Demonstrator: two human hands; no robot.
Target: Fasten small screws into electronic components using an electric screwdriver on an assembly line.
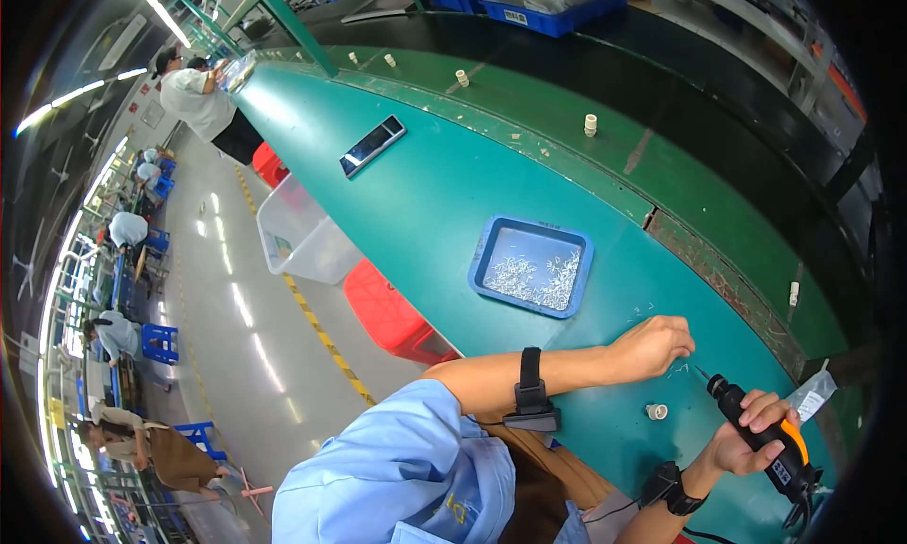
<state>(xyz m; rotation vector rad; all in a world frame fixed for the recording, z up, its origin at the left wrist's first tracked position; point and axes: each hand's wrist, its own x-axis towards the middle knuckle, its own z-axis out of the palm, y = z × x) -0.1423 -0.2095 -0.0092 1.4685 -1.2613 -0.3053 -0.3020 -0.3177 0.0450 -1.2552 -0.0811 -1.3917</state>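
Your right hand (751, 431) closes its grip around a black-and-orange electric screwdriver (761, 435), bit angled toward your left hand (652, 348), which pinches small screws (678, 366) on the green desk (425, 204). A white plastic cap (656, 412) lies between them; a blue tray (530, 265) of screws sits beyond.

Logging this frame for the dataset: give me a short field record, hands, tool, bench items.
left hand: closed, fingers pinching at small screws on the green bench top
right hand: gripping a black and orange electric screwdriver, bit pointing toward the left hand
between hands: small white plastic part
tray: blue tray holding loose screws, beyond the left hand
far bench: phone lying flat
bench edge: clear bag next to the right hand
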